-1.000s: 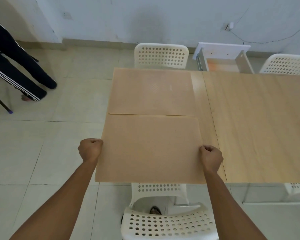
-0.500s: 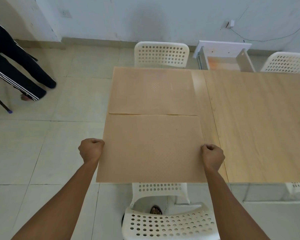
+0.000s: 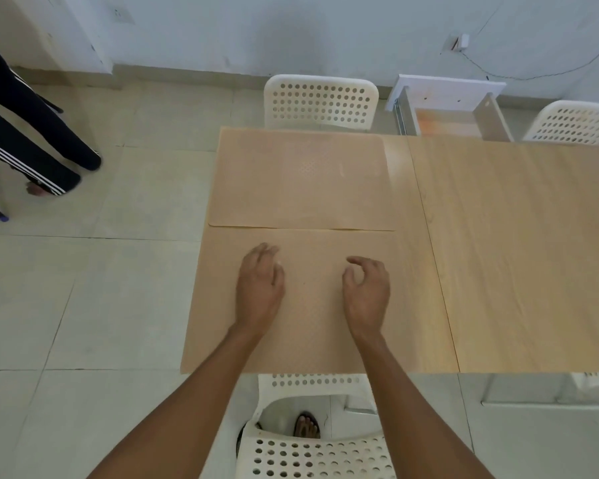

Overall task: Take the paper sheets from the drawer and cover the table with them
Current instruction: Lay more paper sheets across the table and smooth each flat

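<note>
Two tan paper sheets lie on the left end of the wooden table [image 3: 519, 257]. The far sheet [image 3: 301, 178] reaches the table's back edge. The near sheet [image 3: 222, 305] lies flat in front of it and runs to the front edge. My left hand [image 3: 260, 288] is over the middle of the near sheet, palm down, fingers nearly straight. My right hand [image 3: 365, 292] is beside it over the same sheet, its fingers loosely curled and holding nothing. The white drawer [image 3: 450, 112] stands pulled out behind the table, an orange-tan sheet inside it.
White perforated chairs stand at the far side [image 3: 320, 100], the far right [image 3: 574, 122] and just below me [image 3: 312, 440]. A person's legs in dark striped trousers [image 3: 32, 143] are at the left on the tiled floor. The table's right part is bare wood.
Both hands have let go of the near sheet's side edges and moved inward over its middle. The sheet now lies flat on the table.
</note>
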